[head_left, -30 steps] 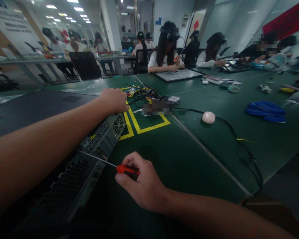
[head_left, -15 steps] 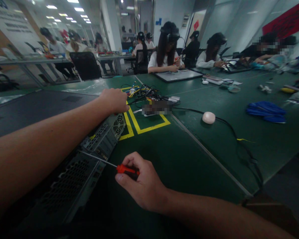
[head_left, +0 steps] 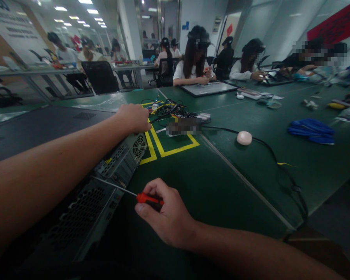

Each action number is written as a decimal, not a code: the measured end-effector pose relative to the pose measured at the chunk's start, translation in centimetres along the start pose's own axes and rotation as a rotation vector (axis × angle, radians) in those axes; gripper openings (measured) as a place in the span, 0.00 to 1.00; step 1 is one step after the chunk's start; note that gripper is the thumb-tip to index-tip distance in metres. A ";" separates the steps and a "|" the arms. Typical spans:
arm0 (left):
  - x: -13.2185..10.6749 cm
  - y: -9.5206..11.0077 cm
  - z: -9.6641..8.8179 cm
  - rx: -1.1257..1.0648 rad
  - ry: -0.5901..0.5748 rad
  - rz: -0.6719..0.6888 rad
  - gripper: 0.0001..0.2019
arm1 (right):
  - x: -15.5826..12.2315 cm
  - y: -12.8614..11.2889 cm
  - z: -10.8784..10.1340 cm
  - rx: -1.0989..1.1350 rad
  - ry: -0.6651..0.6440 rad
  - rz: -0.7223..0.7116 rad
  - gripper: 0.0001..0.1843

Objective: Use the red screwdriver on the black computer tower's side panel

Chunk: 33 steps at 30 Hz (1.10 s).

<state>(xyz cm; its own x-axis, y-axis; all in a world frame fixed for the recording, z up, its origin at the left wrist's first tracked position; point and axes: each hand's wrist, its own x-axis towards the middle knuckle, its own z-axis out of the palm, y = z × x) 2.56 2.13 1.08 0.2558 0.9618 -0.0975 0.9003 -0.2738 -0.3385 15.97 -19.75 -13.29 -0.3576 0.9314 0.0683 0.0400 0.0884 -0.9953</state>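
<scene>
A dark desktop computer case (head_left: 46,128) lies on its side on the green table (head_left: 221,182), its perforated back panel (head_left: 111,182) facing me. My left hand (head_left: 133,118) rests curled over the case's far top corner, just above the rear fan grille (head_left: 139,146). My right hand (head_left: 165,214) pinches a screwdriver with a red handle (head_left: 148,199). Its thin metal shaft runs left to the back panel, and the tip touches the panel's edge.
A tangle of cables (head_left: 170,108) lies inside yellow floor-tape markings (head_left: 175,146) beyond the case. A white round mouse-like object (head_left: 244,137) with a black cord and blue gloves (head_left: 310,130) lie to the right. Several people sit working at the far side.
</scene>
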 end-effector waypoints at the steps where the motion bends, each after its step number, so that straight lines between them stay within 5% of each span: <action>1: 0.1 0.0 0.1 0.006 -0.004 -0.007 0.35 | 0.0 -0.1 0.0 0.003 -0.002 0.005 0.18; 16: 0.7 -0.3 0.5 -0.044 0.012 -0.013 0.34 | -0.1 -0.1 0.1 0.041 0.015 0.021 0.21; 24: 0.1 -0.2 0.1 -0.021 -0.001 0.003 0.35 | 0.1 0.2 0.0 -0.099 0.010 -0.093 0.13; 33: -0.5 -0.1 -0.1 -0.063 0.014 0.034 0.33 | -0.2 -0.2 0.0 -0.005 -0.010 0.030 0.17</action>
<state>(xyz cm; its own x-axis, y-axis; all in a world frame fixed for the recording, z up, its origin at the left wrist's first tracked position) 2.40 1.71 1.25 0.2906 0.9521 -0.0948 0.9114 -0.3056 -0.2754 16.01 -19.92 -13.15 -0.3655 0.9300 0.0381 0.0556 0.0627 -0.9965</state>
